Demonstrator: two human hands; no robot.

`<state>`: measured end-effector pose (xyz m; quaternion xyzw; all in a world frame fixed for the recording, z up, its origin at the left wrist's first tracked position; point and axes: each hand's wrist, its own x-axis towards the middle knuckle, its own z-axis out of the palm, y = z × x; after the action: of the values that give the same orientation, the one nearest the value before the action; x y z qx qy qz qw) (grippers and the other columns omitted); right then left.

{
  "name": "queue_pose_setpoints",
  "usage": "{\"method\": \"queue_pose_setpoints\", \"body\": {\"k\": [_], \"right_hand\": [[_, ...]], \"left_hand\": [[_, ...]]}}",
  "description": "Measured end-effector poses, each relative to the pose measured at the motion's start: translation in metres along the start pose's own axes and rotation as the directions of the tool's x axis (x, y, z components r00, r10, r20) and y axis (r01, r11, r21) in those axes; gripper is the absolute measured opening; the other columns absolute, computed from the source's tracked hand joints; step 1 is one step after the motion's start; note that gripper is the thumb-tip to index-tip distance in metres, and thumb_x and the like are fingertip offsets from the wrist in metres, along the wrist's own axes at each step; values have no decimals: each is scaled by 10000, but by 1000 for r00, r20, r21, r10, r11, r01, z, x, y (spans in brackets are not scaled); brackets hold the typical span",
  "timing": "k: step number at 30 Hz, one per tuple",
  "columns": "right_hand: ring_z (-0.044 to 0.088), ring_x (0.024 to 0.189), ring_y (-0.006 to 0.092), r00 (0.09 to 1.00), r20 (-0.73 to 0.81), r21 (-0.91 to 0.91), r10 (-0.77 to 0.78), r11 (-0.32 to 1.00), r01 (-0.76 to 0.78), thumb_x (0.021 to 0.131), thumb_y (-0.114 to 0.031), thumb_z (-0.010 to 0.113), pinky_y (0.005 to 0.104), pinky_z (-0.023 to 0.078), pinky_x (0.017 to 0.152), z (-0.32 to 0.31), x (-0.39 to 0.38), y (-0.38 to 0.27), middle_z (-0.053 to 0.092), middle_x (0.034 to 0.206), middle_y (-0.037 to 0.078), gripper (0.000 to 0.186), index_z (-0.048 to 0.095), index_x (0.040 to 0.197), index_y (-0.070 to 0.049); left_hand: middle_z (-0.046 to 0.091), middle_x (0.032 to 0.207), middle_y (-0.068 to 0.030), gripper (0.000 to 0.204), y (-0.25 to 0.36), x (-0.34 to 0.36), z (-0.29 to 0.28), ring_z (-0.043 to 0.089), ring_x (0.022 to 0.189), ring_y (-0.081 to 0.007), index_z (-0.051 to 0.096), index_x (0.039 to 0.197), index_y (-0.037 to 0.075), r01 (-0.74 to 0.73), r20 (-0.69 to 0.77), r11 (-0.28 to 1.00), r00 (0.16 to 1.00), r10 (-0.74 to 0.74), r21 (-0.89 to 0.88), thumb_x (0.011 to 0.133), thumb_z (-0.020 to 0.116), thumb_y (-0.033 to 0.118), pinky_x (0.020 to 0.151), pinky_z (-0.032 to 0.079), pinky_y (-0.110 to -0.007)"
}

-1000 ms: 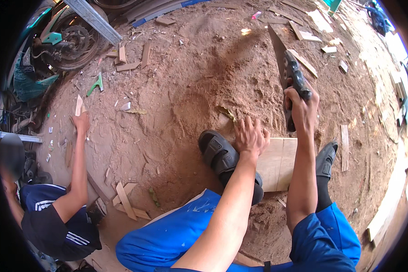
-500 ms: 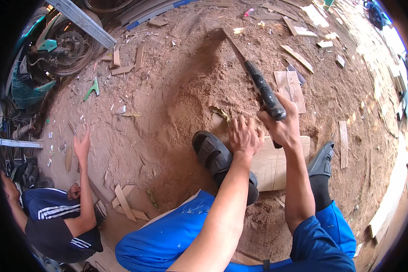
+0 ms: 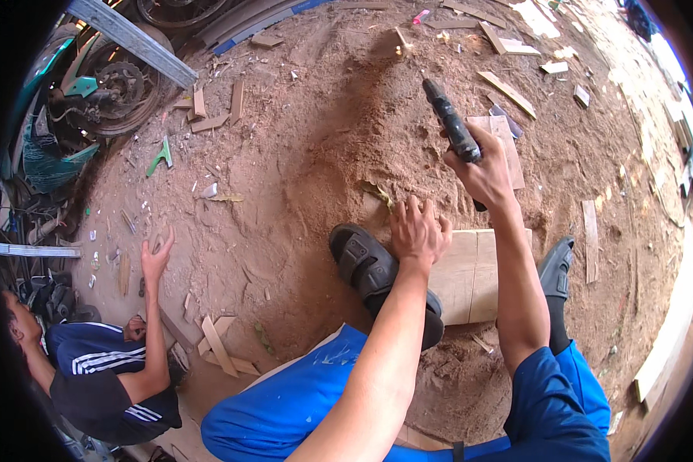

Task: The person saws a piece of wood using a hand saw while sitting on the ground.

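My right hand [image 3: 477, 169] is closed on the black handle of a saw [image 3: 450, 115], whose blade is hard to make out from this angle. My left hand [image 3: 420, 231] has its bent fingers over the far edge of a pale wooden board [image 3: 466, 281], gripping it. The board lies on the dirt between my dark sandals [image 3: 362, 262], with a faint line across its face. Just beyond the saw lie flat wood pieces [image 3: 508, 154].
A person [image 3: 112, 369] sits low at the left, one hand raised over the dirt [image 3: 285, 169]. Motorbikes [image 3: 100, 100] and a metal bar [image 3: 138, 46] stand behind. Several offcuts [image 3: 215, 119], a green plastic tool [image 3: 162, 158] and long planks [image 3: 662, 339] lie around.
My right hand and the saw have moved left from a second ago, the blade swinging out of clear sight. The other person's hand has moved right and down, its fingers now spread.
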<state>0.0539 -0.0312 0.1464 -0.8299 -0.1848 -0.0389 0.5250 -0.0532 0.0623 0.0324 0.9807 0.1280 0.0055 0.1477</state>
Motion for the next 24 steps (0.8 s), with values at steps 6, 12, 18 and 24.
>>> {"method": "queue_pose_setpoints", "body": {"k": [6,12,18,24], "right_hand": [[562,582,238,982,153,102,-112,990,97,740,-110,700,374,452,591,1,-39,-12,555,655,157,264,659,960,31],[603,622,140,997,-9,225,83,971,-79,777,-103,700,300,474,573,-38,-88,-10,643,723,61,312,673,1056,34],[604,658,125,986,-103,106,135,987,-124,804,-117,706,303,473,598,-46,-80,-1,648,752,60,310,674,1070,39],[553,562,168,1000,25,12,-15,1000,14,783,-91,681,349,442,549,-32,-78,6,557,645,86,241,650,990,28]], "left_hand": [[568,1201,-182,353,-9,0,6,526,1221,-379,661,1068,102,-2,-57,998,998,-1,-60,875,566,381,1071,392,-567],[587,1175,-129,343,0,1,0,534,1191,-324,654,1079,104,0,5,1000,1000,0,-11,856,635,364,1022,448,-492],[588,1189,-130,336,-10,-1,6,532,1179,-321,661,1072,108,-9,-75,1000,997,8,-4,867,631,372,1009,451,-499],[571,1259,-163,432,-2,2,-2,523,1220,-354,655,1177,96,-21,38,1000,999,21,4,897,598,420,1032,438,-521]]}}
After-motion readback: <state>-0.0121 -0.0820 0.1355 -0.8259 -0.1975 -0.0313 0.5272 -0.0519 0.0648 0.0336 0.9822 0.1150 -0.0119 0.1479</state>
